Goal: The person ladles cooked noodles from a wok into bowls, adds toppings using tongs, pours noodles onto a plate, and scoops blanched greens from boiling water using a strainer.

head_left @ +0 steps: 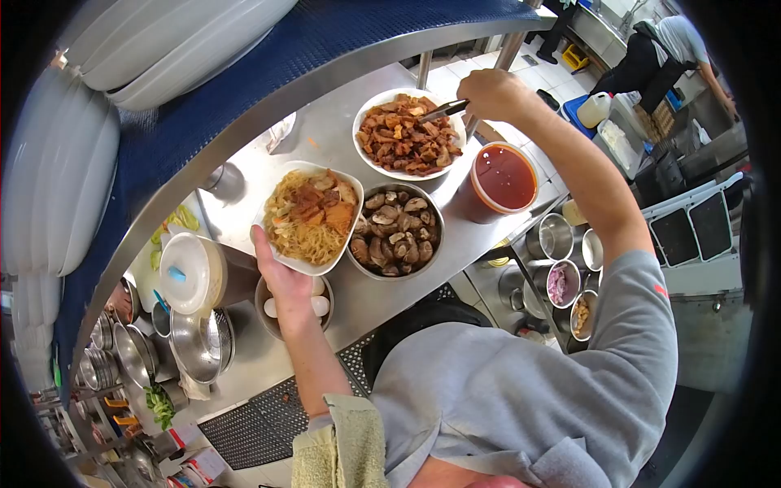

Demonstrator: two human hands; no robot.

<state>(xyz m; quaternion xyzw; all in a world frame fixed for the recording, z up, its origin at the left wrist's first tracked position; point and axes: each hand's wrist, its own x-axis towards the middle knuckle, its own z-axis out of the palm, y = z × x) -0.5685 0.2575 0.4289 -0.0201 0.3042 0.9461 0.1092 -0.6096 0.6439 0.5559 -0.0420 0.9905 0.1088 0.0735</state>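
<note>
The left hand (281, 276) is clasped on the near side of a white, squarish bowl (314, 269), raised over the table (325, 122); most of its fingers are hidden beneath. The bowl contains pale yellow noodles (291, 242) topped with reddish-brown pieces (313, 203). The right hand (495, 93) is closed around dark-looking metal tongs (443, 111), whose tips reach into browned, chopped meat-like pieces (399, 142) heaped in a white, round bowl (356, 134); whether the tips grip a piece cannot be told at this scale.

Just beside the squarish bowl, to its right, a round stainless-steel bowl (440, 244) holds brown mushrooms (396, 232). To the right of the round white bowl stands a translucent plastic tub (478, 205) of red liquid (504, 175). Below the left hand's bowl, a smaller steel bowl (262, 313) carries white, apparently egg-like, items (319, 306), partly covered by the forearm. A white-lidded container (191, 274) stands at left. At upper right, well apart, another person (679, 49) bends over the work area
</note>
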